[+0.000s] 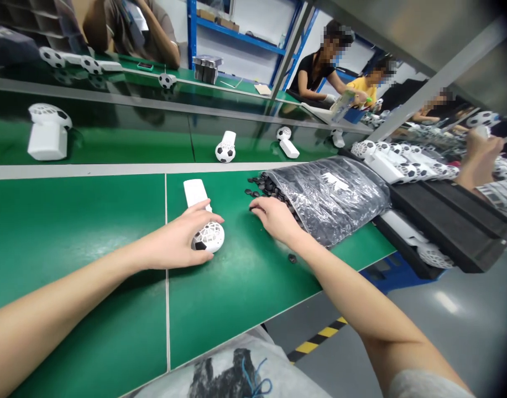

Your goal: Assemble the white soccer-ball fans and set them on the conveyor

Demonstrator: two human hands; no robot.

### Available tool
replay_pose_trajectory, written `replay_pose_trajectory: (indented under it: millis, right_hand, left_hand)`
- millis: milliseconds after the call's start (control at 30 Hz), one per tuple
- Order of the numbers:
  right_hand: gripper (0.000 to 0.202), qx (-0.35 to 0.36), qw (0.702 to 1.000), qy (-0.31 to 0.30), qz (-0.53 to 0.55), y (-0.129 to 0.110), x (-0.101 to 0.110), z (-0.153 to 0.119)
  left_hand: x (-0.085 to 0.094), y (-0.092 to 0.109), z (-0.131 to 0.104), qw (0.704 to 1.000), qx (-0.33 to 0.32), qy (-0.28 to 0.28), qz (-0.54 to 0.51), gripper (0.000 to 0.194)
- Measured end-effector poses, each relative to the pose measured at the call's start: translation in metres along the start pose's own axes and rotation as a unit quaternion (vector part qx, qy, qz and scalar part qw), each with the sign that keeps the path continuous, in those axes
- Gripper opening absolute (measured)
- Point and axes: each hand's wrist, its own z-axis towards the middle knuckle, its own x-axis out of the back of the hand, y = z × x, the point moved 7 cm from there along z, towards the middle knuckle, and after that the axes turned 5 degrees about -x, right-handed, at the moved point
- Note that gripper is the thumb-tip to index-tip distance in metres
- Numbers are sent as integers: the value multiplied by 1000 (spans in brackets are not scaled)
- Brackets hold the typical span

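Note:
My left hand (181, 237) is curled round the ball-shaped head of a white football-patterned device (210, 237), which lies on the green table. Its plain white handle (195, 193) points away from me, partly behind my fingers. My right hand (273, 218) is at the mouth of a clear plastic bag (336, 193), thumb and fingers pinched together on a small black piece (252, 208). Many more small black pieces (273, 188) spill from the bag's mouth. A single black piece (292, 258) lies apart, near my right wrist.
Similar devices stand on the green conveyor beyond, including one at left (49, 132) and one in the middle (225, 146). Black trays (448, 215) with more devices sit at right, where another person's hand (479, 157) holds one. Co-workers sit across the line.

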Motion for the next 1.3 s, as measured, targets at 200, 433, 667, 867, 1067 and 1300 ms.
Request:
replay_pose_trajectory:
  millis: [200,433,667,867,1067,1300]
  right_hand:
    - [6,126,947,-71,287,-67,8,-28]
    - [4,64,920,-92,374,-65,-7,-23]
    - [10,57,917,-156,363,-67,-11,-11]
    - [16,-18,922,-179,342,-66,-18,-11]
    - [13,21,941,-169,291,-48,-26,0]
    - [15,-68,991,-3,-117,30,0,32]
  left_hand:
    - [-4,4,1,999,-22,18,-20,47]
    - [-3,7,2,998,-20,30,-43,37]
    - [-3,9,4,997,-2,53,-53,37]
    - [-5,9,3,996,-15,55,-68,37]
    - [-5,7,3,997,-5,38,-67,41]
    - [-8,4,5,997,-15,31,-69,42]
